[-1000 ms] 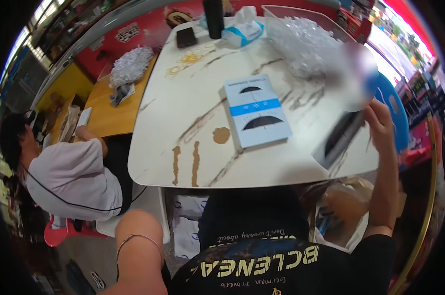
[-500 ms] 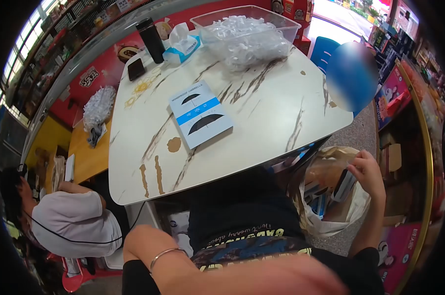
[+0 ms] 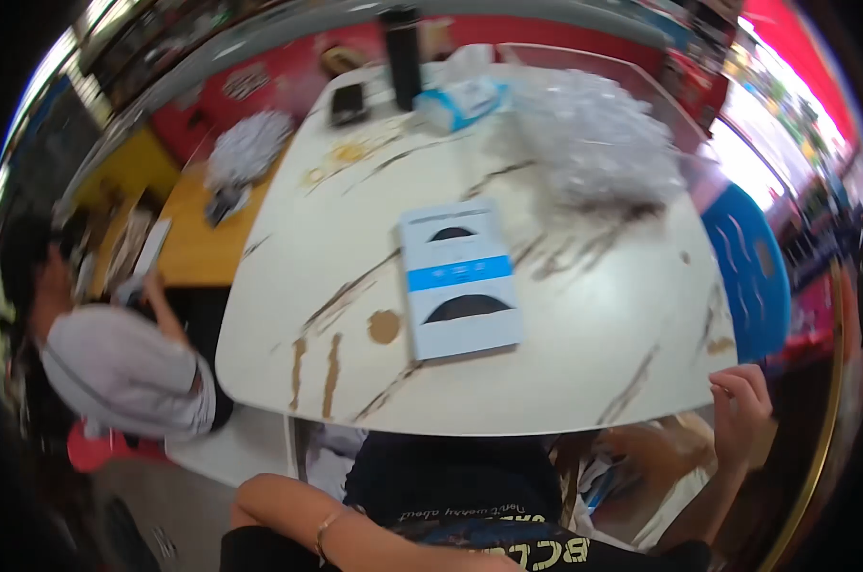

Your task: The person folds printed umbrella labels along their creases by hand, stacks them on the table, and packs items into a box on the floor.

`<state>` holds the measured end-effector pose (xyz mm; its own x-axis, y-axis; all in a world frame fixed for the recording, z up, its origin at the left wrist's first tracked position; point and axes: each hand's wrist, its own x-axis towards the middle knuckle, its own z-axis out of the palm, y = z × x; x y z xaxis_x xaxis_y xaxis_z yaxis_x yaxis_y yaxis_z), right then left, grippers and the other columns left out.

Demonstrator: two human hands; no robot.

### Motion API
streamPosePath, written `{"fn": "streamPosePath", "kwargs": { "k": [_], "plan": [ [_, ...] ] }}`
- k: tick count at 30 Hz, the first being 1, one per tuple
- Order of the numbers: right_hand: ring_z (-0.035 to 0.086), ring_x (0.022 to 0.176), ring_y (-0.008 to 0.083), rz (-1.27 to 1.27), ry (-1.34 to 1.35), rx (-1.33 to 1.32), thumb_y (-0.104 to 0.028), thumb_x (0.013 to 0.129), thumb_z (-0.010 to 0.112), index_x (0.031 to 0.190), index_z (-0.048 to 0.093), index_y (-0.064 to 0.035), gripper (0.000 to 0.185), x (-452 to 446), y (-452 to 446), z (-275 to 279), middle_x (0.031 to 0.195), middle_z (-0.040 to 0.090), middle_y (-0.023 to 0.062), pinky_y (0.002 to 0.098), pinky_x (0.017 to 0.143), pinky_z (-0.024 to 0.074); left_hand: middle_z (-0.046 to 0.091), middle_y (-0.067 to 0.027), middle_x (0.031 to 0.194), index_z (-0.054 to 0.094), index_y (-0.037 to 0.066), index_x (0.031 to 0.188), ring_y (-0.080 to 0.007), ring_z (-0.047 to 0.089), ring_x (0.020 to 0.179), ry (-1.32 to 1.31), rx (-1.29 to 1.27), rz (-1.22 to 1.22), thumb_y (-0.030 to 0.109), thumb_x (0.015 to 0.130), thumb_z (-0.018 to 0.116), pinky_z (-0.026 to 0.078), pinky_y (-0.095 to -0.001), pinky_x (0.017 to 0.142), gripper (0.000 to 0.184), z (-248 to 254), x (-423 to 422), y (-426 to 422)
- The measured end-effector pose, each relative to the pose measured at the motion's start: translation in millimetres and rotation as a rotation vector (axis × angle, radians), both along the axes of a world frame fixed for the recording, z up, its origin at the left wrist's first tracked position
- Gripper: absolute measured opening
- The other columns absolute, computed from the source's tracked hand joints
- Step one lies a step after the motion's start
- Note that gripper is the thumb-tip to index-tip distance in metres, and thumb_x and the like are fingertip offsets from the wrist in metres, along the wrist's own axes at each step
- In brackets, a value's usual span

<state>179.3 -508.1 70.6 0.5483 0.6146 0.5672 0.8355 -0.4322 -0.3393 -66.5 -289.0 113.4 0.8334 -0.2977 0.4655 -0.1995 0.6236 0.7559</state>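
My right hand (image 3: 740, 410) is raised beside the table's right front corner, above a bag (image 3: 670, 510). Its fingers are loosely curled, and nothing shows in them. Across my lap runs my left forearm, wearing a bracelet (image 3: 325, 536); the left hand lies beyond the bottom edge of the view. A white umbrella box (image 3: 461, 324) with a blue band and black umbrella pictures lies flat on the white marbled table (image 3: 584, 353). Neither hand touches the box. Blurred, mixed contents show in the bag, partly hidden under the tabletop.
A clear bin of crinkled white plastic (image 3: 594, 143) stands at the back right. Near it are a tissue pack (image 3: 462, 103), a black tumbler (image 3: 402, 59) and a phone (image 3: 349, 104). A blue chair (image 3: 751, 276) is right. Another person (image 3: 131, 367) sits left at a yellow table (image 3: 198, 257).
My right hand has risen from the bag's opening to the table corner. The view has shifted, so the table and box appear farther right and lower. My left hand has left the view.
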Motion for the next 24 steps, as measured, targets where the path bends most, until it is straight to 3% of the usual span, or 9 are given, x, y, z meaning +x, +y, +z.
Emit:
{"fn": "streamPosePath", "kwargs": {
  "k": [3,4,5,8,13,15,17,23,24],
  "plan": [
    [0.056,0.074,0.0259,0.225,-0.115,-0.021,0.010,0.064,0.062,0.081,0.061,-0.0003,0.020,11.2,44.4,6.9,0.078,0.057,0.0118,0.0319,0.065,0.0462,0.059,-0.0155,0.115,0.057,0.008,0.119,-0.0252,0.057,0.106,0.021,0.592,0.049,0.032,0.095,0.039,0.044,-0.0349,0.089,0.039,-27.4,-30.9,52.1],
    [0.056,0.075,0.0264,0.266,-0.095,-0.032,0.011,0.063,0.061,0.082,0.060,-0.0001,0.021,10.7,57.1,4.4,0.079,0.058,0.0122,0.0331,0.067,0.0465,0.058,-0.0139,0.109,0.061,-0.001,0.095,-0.0276,0.052,0.099,0.020,0.599,0.198,0.027,0.091,0.048,0.044,-0.0363,0.079,0.032,-57.3,-57.5,53.2],
    [0.057,0.076,0.0272,0.307,-0.078,-0.068,0.011,0.065,0.060,0.082,0.060,0.0004,0.020,9.5,70.0,2.9,0.080,0.058,0.0130,0.0342,0.068,0.0468,0.065,-0.0099,0.100,0.063,0.003,0.097,-0.0249,0.058,0.098,0.043,0.627,0.378,0.016,0.091,0.047,0.045,-0.0357,0.084,0.022,-70.5,-79.8,69.5],
    [0.057,0.072,0.0268,0.537,0.005,-0.118,0.005,0.067,0.061,0.082,0.060,0.0005,0.015,1.6,106.6,-16.7,0.078,0.058,0.0139,0.0334,0.064,0.0461,0.065,-0.0190,0.087,0.062,-0.004,0.080,-0.0297,0.061,0.079,0.572,0.220,0.761,0.015,0.092,0.043,0.047,-0.0355,0.073,0.029,-118.4,-169.6,92.3],
    [0.056,0.068,0.0268,0.777,0.162,-0.250,-0.001,0.061,0.067,0.078,0.060,-0.0027,0.018,-66.2,173.2,-36.4,0.075,0.057,0.0122,0.0341,0.060,0.0451,0.064,-0.0160,0.092,0.060,0.000,0.097,-0.0302,0.060,0.088,1.414,1.106,1.073,0.024,0.083,0.057,0.047,-0.0353,0.078,0.028,-277.4,-270.3,110.1],
    [0.055,0.070,0.0278,0.874,0.133,-0.288,-0.007,0.060,0.070,0.079,0.061,-0.0043,0.022,-96.7,193.8,-42.8,0.079,0.058,0.0119,0.0358,0.060,0.0452,0.062,-0.0173,0.097,0.057,0.003,0.106,-0.0328,0.058,0.094,1.296,1.336,1.017,0.027,0.076,0.063,0.046,-0.0392,0.080,0.039,-376.5,-302.1,111.0],
    [0.055,0.077,0.0314,0.933,0.129,-0.341,-0.016,0.060,0.073,0.085,0.061,-0.0058,0.029,-120.4,206.1,-54.1,0.089,0.057,0.0133,0.0396,0.064,0.0458,0.056,-0.0165,0.115,0.051,0.006,0.119,-0.0320,0.052,0.108,1.237,1.194,0.962,0.027,0.076,0.067,0.043,-0.0403,0.089,0.050,-426.7,-291.0,116.9],
    [0.053,0.092,0.0346,0.825,0.088,-0.386,-0.028,0.071,0.072,0.100,0.057,-0.0061,0.040,-153.6,237.4,-78.2,0.103,0.054,0.0164,0.0450,0.079,0.0433,0.057,-0.0068,0.115,0.052,0.013,0.119,-0.0260,0.052,0.110,1.093,1.656,0.229,0.029,0.053,0.082,0.041,-0.0423,0.091,0.073,-549.0,-249.6,124.5],
    [0.053,0.093,0.0346,0.788,0.094,-0.401,-0.029,0.072,0.072,0.101,0.057,-0.0061,0.040,-156.5,238.4,-78.7,0.104,0.054,0.0167,0.0452,0.080,0.0431,0.057,-0.0072,0.115,0.054,0.013,0.117,-0.0259,0.052,0.111,1.112,1.547,0.387,0.029,0.057,0.079,0.039,-0.0438,0.093,0.067,-597.2,-258.8,109.1]
  ]
}}
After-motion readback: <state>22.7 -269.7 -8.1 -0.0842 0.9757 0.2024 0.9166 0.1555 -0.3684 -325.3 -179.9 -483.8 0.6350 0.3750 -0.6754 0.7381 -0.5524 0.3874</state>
